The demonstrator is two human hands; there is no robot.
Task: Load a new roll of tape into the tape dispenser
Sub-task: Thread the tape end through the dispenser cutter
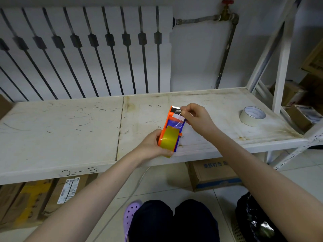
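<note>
1. Flattened brown cardboard boxes (26, 198) lie under the scuffed white shelf board (61, 123). A white ribbed radiator (87, 49) stands behind it. Further right, a printed cardboard carton (213, 177) sits on the floor beneath the shelf. A cream roll of masking tape (252, 116) lies flat on the board, well apart from the hands. A black plastic bag (253, 220) lies at the lower right.
2. A wide run of scratched board lies left of the hands. The shelf's front edge runs just below the left hand (152, 145), and a white upright post (283, 67) closes the right end.
3. The orange-and-blue plastic tape dispenser (170, 119) is over the board near its front edge, with its toothed blade pointing away. A yellowish translucent roll of tape (169, 138) sits in its near end.
4. The left hand curls around the roll end of the dispenser. The right hand (195, 117) pinches the tape's white tab (178, 117) just below the blade.
</note>
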